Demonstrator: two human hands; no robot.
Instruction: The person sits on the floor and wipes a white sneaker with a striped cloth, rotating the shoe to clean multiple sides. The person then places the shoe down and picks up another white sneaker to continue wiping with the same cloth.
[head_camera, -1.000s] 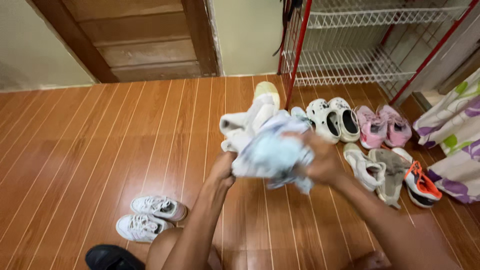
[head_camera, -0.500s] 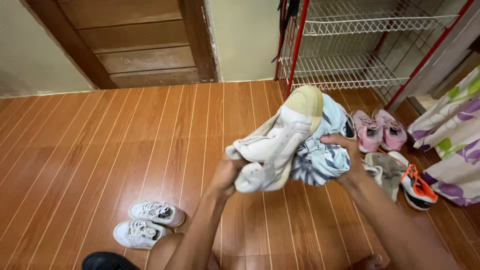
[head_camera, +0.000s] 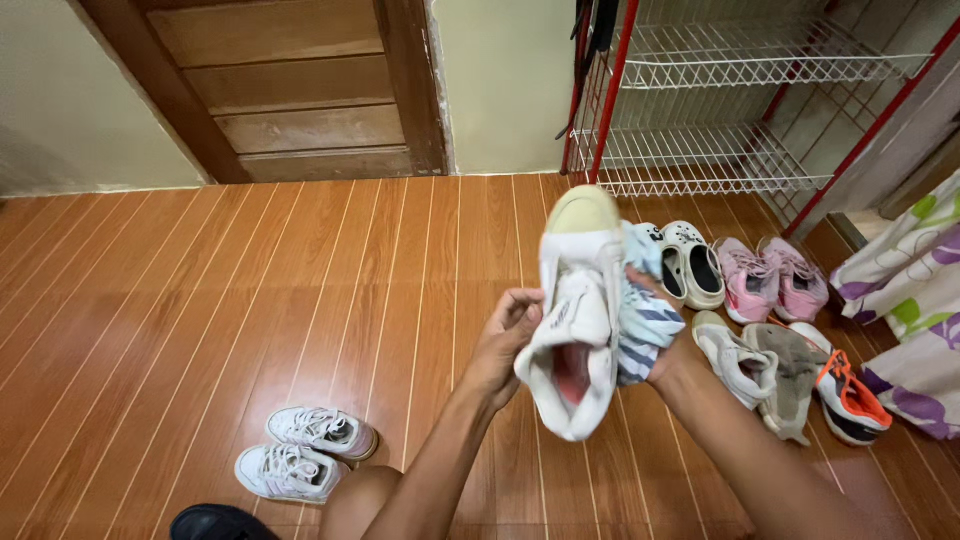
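Head view: the white high-top shoe (head_camera: 575, 320) now hangs upright in front of the chest, yellowed toe cap up and the open collar facing the camera, where half a second ago it lay slanted across both hands. The left hand (head_camera: 505, 340) has come off the heel; its fingers (head_camera: 522, 305) are loosely curled and slightly spread, touching the shoe's left side without gripping. The right hand (head_camera: 660, 355) is mostly hidden behind the shoe, so I cannot tell how its fingers sit, though it presses a blue-and-white patterned cloth (head_camera: 645, 315) against the shoe's right flank. The cloth, bunched wide over the side a moment ago, is now tucked narrow. To me this reads as wiping work moving on to a fresh face of the shoe.

No packages, labels or signs show. Around the hands: white sneakers (head_camera: 305, 450) on the wooden floor (head_camera: 200, 300) at lower left, white clogs (head_camera: 690, 260), pink sneakers (head_camera: 775, 278), and a grey pair with an orange-trimmed shoe (head_camera: 845, 395) at right. A red-framed wire rack (head_camera: 720, 100) stands behind, beside a brown door (head_camera: 290, 90); a floral fabric (head_camera: 915, 300) hangs at the far right.
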